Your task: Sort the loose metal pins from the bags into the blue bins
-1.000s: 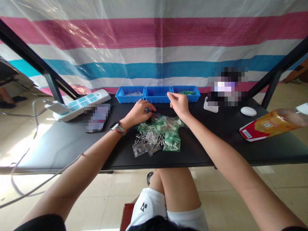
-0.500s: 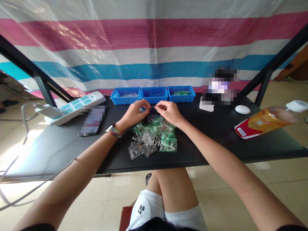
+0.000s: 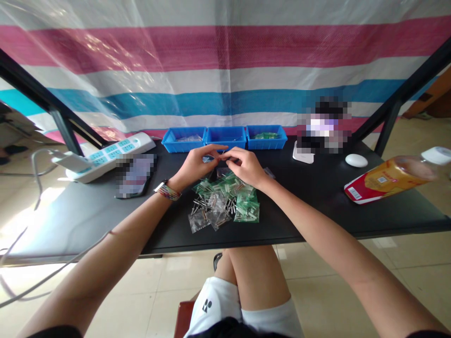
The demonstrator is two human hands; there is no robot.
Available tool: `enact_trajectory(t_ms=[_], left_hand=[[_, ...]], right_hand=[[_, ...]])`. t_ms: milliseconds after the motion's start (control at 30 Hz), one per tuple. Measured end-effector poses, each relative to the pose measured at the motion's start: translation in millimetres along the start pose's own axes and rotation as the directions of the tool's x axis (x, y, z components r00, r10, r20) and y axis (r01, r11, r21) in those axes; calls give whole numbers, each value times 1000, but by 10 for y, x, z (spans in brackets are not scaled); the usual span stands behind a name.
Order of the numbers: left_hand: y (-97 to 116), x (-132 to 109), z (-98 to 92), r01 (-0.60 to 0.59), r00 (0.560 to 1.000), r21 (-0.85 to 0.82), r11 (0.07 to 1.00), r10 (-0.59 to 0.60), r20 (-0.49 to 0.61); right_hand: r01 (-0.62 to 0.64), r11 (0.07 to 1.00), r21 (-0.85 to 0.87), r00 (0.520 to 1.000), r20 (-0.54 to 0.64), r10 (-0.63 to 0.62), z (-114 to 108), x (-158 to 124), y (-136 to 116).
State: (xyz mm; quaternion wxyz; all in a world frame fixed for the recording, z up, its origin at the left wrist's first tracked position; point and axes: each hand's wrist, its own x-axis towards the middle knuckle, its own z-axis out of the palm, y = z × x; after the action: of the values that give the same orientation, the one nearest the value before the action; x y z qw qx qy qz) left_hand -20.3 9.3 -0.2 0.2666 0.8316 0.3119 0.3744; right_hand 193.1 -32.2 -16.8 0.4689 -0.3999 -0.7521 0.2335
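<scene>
My left hand [image 3: 200,162] and my right hand [image 3: 244,164] meet fingertip to fingertip above the far edge of a pile. Between them a thin metal pin [image 3: 224,150] just shows, standing at a slant; the fingers cover most of it. Both hands are closed in a pinch around it. Below them lies the heap of small green plastic bags [image 3: 246,211] and clear plastic bags [image 3: 200,221], with slim metal pins in and among them. Loose metal pins [image 3: 230,205] lie in the middle of this heap.
Behind my hands stand a left blue bin [image 3: 183,146] with clear bags, a middle blue bin [image 3: 225,144] with a few pins, and a right blue bin [image 3: 267,143] with green bags. A power strip [image 3: 116,155] and phone [image 3: 136,176] lie left; a drink bottle [image 3: 391,178] lies right.
My hands have come closer together, and their fingertips now overlap. The pin has turned from nearly level to steeper. The heap and bins look the same.
</scene>
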Motion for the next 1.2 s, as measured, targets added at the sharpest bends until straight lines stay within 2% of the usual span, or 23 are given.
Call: enact_trajectory(t_ms=[267, 467, 600, 767, 1000, 1200], left_hand=[[34, 1, -35, -14, 995, -59, 998, 20, 100], [18, 5, -5, -45, 998, -189, 981, 52, 30], [80, 10, 6, -40, 998, -251, 967, 51, 38], [120, 8, 9, -43, 997, -218, 975, 57, 58], [63, 19, 36, 26, 998, -351, 936, -45, -44], [190, -3, 66, 87, 992, -348, 933, -112, -55]], right_hand=[[71, 995, -73, 996, 50, -67, -1, -51, -23], [26, 996, -89, 999, -41, -30, -21, -30, -42], [-20, 999, -30, 997, -78, 17, -18, -13, -49], [-43, 999, 24, 996, -73, 45, 18, -16, -28], [-158, 966, 206, 982, -66, 175, 79, -19, 51], [-183, 933, 310, 968, -109, 226, 34, -18, -21]])
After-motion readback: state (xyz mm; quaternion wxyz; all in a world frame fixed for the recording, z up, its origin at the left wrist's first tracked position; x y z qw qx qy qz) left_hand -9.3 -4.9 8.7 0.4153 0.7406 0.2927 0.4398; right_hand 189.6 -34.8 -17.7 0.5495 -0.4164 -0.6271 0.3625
